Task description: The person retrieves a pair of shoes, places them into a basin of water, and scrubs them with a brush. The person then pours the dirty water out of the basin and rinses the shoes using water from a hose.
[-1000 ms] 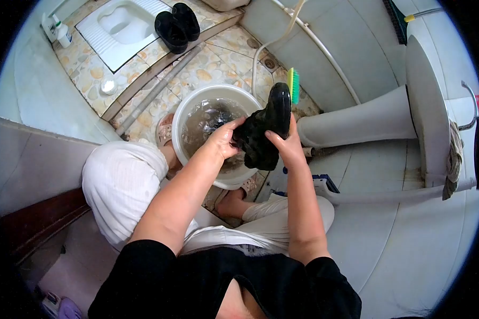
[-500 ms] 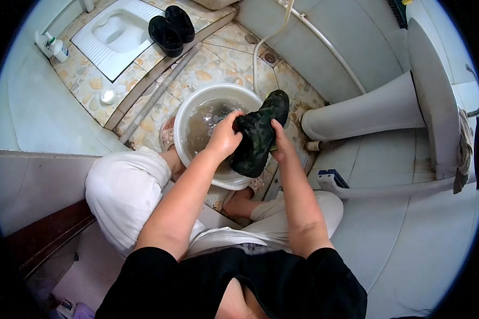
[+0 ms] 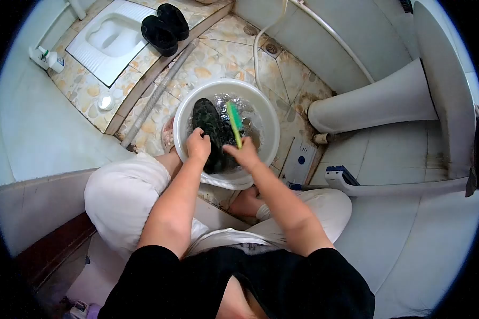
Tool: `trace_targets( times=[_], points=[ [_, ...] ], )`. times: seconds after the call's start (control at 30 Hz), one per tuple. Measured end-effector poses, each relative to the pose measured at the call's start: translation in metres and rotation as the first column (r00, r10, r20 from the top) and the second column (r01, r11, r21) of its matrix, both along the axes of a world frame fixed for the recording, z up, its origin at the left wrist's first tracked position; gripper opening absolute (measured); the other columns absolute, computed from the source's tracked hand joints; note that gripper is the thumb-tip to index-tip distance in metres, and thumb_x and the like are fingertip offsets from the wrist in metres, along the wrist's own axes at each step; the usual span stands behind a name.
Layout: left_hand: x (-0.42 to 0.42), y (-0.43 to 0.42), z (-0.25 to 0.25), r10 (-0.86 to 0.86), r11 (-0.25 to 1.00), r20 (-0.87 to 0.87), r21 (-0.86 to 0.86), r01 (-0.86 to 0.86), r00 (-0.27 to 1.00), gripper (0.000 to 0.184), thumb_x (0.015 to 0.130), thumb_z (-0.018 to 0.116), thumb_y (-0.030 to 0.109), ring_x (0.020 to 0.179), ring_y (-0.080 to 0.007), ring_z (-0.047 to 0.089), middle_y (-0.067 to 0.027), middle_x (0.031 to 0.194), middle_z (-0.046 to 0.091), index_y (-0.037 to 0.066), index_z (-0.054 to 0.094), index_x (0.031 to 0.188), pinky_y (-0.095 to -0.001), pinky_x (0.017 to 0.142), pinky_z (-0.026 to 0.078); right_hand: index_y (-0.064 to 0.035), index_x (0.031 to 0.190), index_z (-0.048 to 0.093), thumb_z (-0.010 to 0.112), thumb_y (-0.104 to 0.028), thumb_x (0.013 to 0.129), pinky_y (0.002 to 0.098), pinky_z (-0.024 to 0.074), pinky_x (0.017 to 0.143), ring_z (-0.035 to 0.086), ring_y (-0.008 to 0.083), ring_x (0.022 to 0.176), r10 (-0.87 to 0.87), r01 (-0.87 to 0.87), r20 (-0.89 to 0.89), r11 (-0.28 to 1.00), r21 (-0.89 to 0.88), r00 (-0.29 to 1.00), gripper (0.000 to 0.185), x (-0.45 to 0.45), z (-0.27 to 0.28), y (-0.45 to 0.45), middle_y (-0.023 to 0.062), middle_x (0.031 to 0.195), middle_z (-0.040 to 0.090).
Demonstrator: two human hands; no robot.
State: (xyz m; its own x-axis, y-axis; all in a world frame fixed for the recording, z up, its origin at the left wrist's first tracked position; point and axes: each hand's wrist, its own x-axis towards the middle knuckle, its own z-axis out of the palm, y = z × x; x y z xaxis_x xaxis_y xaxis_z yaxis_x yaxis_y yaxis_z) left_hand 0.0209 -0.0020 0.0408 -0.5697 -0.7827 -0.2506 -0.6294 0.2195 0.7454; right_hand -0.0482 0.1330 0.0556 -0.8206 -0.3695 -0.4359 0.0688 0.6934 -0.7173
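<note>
A white basin (image 3: 273, 122) of murky water stands on the floor between my feet. My left hand (image 3: 198, 144) is closed on the near left side of a dark camouflage shoe (image 3: 206, 119), which lies lengthwise in the left half of the basin. In my right hand (image 3: 243, 154) is a green scrub brush (image 3: 233, 121), gripped by its handle with the bristle end pointing away from me. The brush is over the water, just right of the shoe and apart from it. My right thumb reaches towards the shoe's side.
Two black slippers (image 3: 165, 29) rest on the raised step beside a squat toilet (image 3: 109, 38). A grey pipe (image 3: 159, 95) runs along that step. To the right stands a sink pedestal (image 3: 375, 98). A pale hose (image 3: 256, 58) hangs behind the basin, and a white bottle (image 3: 53, 61) is at far left.
The shoe has gone from above the basin's right rim down into its left half. My right hand has let go of it, and the green brush now shows clearly in that hand.
</note>
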Motion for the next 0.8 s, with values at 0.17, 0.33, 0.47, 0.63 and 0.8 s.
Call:
trace_targets(
  times=[0.17, 0.33, 0.47, 0.63, 0.8],
  points=[
    [-0.008, 0.011, -0.009, 0.094, 0.93, -0.175, 0.366, -0.024, 0.98, 0.01, 0.067, 0.05, 0.006, 0.067, -0.0338, 0.054, -0.0195, 0.066, 0.054, -0.001, 0.05, 0.074, -0.0387, 0.063, 0.042, 0.0017, 0.098, 0.04, 0.069, -0.018, 0.06, 0.0371, 0.0409, 0.078, 0.05, 0.0338, 0.093, 0.11, -0.116, 0.035, 0.926, 0.359, 0.993, 0.052, 0.013, -0.018, -0.016, 0.0218, 0.096, 0.051],
    [-0.009, 0.007, -0.012, -0.174, 0.975, -0.264, -0.18, 0.129, 0.949, 0.012, 0.067, 0.048, -0.001, 0.078, -0.0355, 0.049, -0.0206, 0.085, 0.049, -0.001, 0.048, 0.08, -0.0381, 0.068, 0.04, -0.0015, 0.092, 0.04, 0.055, -0.004, 0.066, 0.0419, 0.0417, 0.074, 0.05, 0.0371, 0.086, 0.205, -0.137, -0.142, 0.913, 0.386, 0.968, 0.03, -0.021, -0.028, -0.018, 0.0208, 0.097, 0.047],
    [-0.006, 0.004, -0.016, -0.33, 0.927, -0.04, -0.202, 0.315, 0.943, 0.011, 0.069, 0.047, -0.001, 0.081, -0.0349, 0.049, -0.0201, 0.084, 0.05, 0.0, 0.049, 0.079, -0.0384, 0.07, 0.041, -0.0031, 0.088, 0.039, 0.039, -0.006, 0.078, 0.0416, 0.0449, 0.065, 0.051, 0.0337, 0.078, 0.38, -0.238, -0.268, 0.865, 0.441, 0.885, 0.01, -0.02, -0.043, -0.018, 0.0174, 0.089, 0.044],
    [0.006, -0.007, -0.04, -0.447, 0.711, 0.693, -0.109, 0.694, 0.566, 0.023, 0.074, 0.043, 0.012, 0.1, -0.0267, 0.046, -0.0135, 0.097, 0.055, 0.003, 0.06, 0.087, -0.0342, 0.089, 0.03, -0.0035, 0.085, 0.038, 0.038, -0.007, 0.076, 0.0379, 0.0466, 0.058, 0.051, 0.0308, 0.071, 0.58, -0.416, -0.293, 0.781, 0.467, 0.76, 0.009, 0.023, -0.046, -0.023, 0.0147, 0.084, 0.041],
    [0.011, -0.01, -0.037, -0.546, 0.64, 0.707, 0.007, 0.768, 0.449, 0.025, 0.071, 0.048, 0.018, 0.099, -0.0265, 0.047, -0.0143, 0.095, 0.056, 0.003, 0.061, 0.086, -0.0339, 0.092, 0.027, -0.0027, 0.085, 0.039, 0.046, -0.004, 0.071, 0.0404, 0.0448, 0.065, 0.052, 0.034, 0.075, 0.516, -0.425, -0.205, 0.83, 0.362, 0.832, 0.016, 0.034, -0.041, -0.023, 0.018, 0.089, 0.041]
  ],
)
